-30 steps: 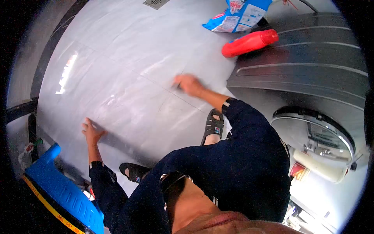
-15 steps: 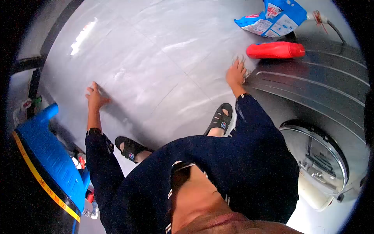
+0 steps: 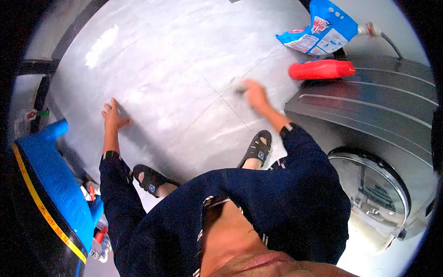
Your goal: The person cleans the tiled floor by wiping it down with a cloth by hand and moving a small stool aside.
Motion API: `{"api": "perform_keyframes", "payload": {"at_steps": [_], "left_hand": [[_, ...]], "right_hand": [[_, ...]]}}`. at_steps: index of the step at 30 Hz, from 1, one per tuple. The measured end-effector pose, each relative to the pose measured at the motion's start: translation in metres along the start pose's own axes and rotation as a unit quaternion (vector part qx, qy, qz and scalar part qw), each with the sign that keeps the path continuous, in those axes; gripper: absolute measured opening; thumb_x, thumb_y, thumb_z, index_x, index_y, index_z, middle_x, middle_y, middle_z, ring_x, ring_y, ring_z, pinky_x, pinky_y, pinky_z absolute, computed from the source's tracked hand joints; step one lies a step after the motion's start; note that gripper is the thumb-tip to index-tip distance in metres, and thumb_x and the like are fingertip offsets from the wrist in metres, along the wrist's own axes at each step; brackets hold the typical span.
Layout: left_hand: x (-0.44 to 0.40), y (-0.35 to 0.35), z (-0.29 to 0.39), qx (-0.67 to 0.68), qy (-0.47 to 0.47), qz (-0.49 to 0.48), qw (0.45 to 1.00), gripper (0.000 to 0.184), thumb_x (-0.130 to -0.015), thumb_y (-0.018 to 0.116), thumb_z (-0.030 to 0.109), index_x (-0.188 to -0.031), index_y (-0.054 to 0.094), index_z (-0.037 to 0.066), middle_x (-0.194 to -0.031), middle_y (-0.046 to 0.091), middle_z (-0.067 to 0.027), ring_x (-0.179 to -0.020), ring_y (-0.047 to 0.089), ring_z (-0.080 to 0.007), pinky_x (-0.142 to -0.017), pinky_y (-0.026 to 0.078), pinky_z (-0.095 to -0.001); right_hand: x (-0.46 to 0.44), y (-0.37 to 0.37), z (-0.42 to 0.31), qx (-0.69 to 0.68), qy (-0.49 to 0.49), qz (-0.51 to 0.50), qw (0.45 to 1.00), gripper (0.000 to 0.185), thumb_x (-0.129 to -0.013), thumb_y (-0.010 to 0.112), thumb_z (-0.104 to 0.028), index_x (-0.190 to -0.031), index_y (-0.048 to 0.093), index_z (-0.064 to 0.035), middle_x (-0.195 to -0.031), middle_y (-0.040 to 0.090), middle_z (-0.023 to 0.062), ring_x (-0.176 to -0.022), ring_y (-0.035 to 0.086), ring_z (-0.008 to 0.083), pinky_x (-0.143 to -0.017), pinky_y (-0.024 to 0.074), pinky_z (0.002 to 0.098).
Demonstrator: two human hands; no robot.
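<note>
My right hand (image 3: 256, 96) is over the grey tiled floor (image 3: 170, 60), its fingers closed round a small whitish object (image 3: 238, 86) that is blurred by motion. What that object is, I cannot make out. To the left, my left hand (image 3: 113, 116) has its fingers spread and holds nothing, with its shadow beside it on the floor. Two dark sandals (image 3: 152, 180) are on my feet below the hands.
On the right is a grey machine (image 3: 364, 99) with a round glass door (image 3: 374, 187). A red bottle (image 3: 320, 69) lies on its edge, near a blue and white bag (image 3: 323, 30). At the lower left stands a blue plastic item (image 3: 57, 177).
My right hand first swung out right towards the machine, then came back left over the floor with the whitish object. My left hand kept its spread pose. The camera view shifted.
</note>
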State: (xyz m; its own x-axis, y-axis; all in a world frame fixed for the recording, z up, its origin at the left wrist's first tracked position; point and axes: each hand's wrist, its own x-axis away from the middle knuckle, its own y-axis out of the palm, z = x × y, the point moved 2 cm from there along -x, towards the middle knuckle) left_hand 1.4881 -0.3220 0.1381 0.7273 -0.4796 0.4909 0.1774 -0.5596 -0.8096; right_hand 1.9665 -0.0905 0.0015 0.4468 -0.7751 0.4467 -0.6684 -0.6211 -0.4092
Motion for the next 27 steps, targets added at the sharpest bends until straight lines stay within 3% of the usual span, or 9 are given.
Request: {"api": "perform_keyframes", "payload": {"at_steps": [3,5,9,12,14,16,18,21,27], "left_hand": [[0.004,-0.004,0.007,-0.008,-0.010,-0.008,1.000,0.130,-0.046,0.090,0.026,-0.148,0.010,0.015,-0.147,0.017,-0.0309,-0.134,0.014,-0.0533,-0.110,0.022,-0.0508],[-0.002,0.002,0.002,-0.021,0.019,-0.003,1.000,0.129,-0.046,0.090,0.027,-0.148,0.010,0.014,-0.147,0.017,-0.0309,-0.134,0.014,-0.0531,-0.110,0.021,-0.0514],[0.000,0.001,0.013,-0.008,0.003,-0.004,1.000,0.129,-0.046,0.090,0.027,-0.147,0.011,0.014,-0.147,0.016,-0.0303,-0.134,0.015,-0.0535,-0.109,0.022,-0.0529],[-0.008,0.010,0.012,-0.067,0.033,0.004,0.997,0.130,-0.045,0.090,0.030,-0.148,0.010,0.017,-0.148,0.014,-0.0296,-0.133,0.015,-0.0544,-0.107,0.028,-0.0537],[-0.007,0.005,0.024,-0.041,-0.003,-0.019,0.999,0.129,-0.046,0.090,0.032,-0.148,0.011,0.019,-0.148,0.015,-0.0280,-0.132,0.016,-0.0546,-0.103,0.034,-0.0532],[-0.003,0.006,0.032,-0.046,-0.009,-0.027,0.999,0.128,-0.048,0.090,0.033,-0.147,0.011,0.020,-0.148,0.015,-0.0269,-0.132,0.016,-0.0541,-0.102,0.037,-0.0530],[0.005,0.003,0.042,-0.031,-0.007,-0.027,0.999,0.126,-0.049,0.089,0.032,-0.147,0.012,0.020,-0.149,0.013,-0.0257,-0.133,0.016,-0.0538,-0.100,0.039,-0.0527],[0.007,-0.011,0.046,-0.032,-0.011,-0.026,0.999,0.125,-0.050,0.089,0.031,-0.147,0.012,0.020,-0.150,0.012,-0.0248,-0.133,0.016,-0.0534,-0.098,0.041,-0.0524],[0.001,-0.033,0.038,-0.024,-0.040,0.007,0.999,0.126,-0.048,0.089,0.028,-0.147,0.011,0.020,-0.149,0.013,-0.0245,-0.132,0.016,-0.0542,-0.098,0.041,-0.0550]], "right_hand": [[-0.059,-0.071,0.066,0.149,-0.091,0.187,0.967,0.038,-0.080,0.045,-0.007,-0.116,0.058,-0.0041,-0.118,0.057,0.0201,-0.109,0.054,0.0351,-0.095,0.0422,0.0402],[-0.078,-0.089,0.111,0.210,0.003,0.188,0.960,0.047,-0.078,0.050,-0.011,-0.124,0.052,-0.0046,-0.125,0.052,0.0207,-0.120,0.047,0.0328,-0.101,0.0366,0.0404],[-0.074,-0.033,0.092,0.341,-0.043,0.204,0.917,0.045,-0.082,0.051,-0.013,-0.126,0.050,-0.0051,-0.133,0.046,0.0177,-0.125,0.041,0.0331,-0.102,0.0351,0.0431],[-0.033,0.032,0.027,0.351,-0.260,0.190,0.879,0.035,-0.086,0.046,-0.007,-0.121,0.053,-0.0080,-0.129,0.049,0.0153,-0.121,0.045,0.0308,-0.098,0.0384,0.0429],[0.014,0.057,-0.027,0.342,-0.260,0.051,0.902,0.034,-0.085,0.045,-0.005,-0.117,0.056,-0.0073,-0.126,0.052,0.0124,-0.119,0.047,0.0297,-0.091,0.0448,0.0433],[0.047,0.070,-0.039,0.163,-0.331,-0.057,0.928,0.033,-0.081,0.049,-0.002,-0.112,0.060,-0.0057,-0.124,0.055,0.0136,-0.109,0.056,0.0301,-0.089,0.0474,0.0425],[0.062,0.056,-0.056,0.044,-0.241,-0.198,0.949,0.041,-0.077,0.049,0.000,-0.116,0.059,-0.0056,-0.123,0.056,0.0151,-0.107,0.058,0.0301,-0.093,0.0459,0.0399],[0.041,0.010,-0.044,-0.029,-0.227,-0.111,0.967,0.042,-0.076,0.045,0.000,-0.114,0.061,-0.0043,-0.117,0.061,0.0159,-0.112,0.057,0.0291,-0.098,0.0427,0.0359],[0.005,-0.066,0.064,0.193,-0.041,-0.047,0.979,0.047,-0.078,0.050,-0.003,-0.125,0.050,-0.0031,-0.116,0.056,0.0224,-0.108,0.054,0.0374,-0.095,0.0426,0.0405]]}}
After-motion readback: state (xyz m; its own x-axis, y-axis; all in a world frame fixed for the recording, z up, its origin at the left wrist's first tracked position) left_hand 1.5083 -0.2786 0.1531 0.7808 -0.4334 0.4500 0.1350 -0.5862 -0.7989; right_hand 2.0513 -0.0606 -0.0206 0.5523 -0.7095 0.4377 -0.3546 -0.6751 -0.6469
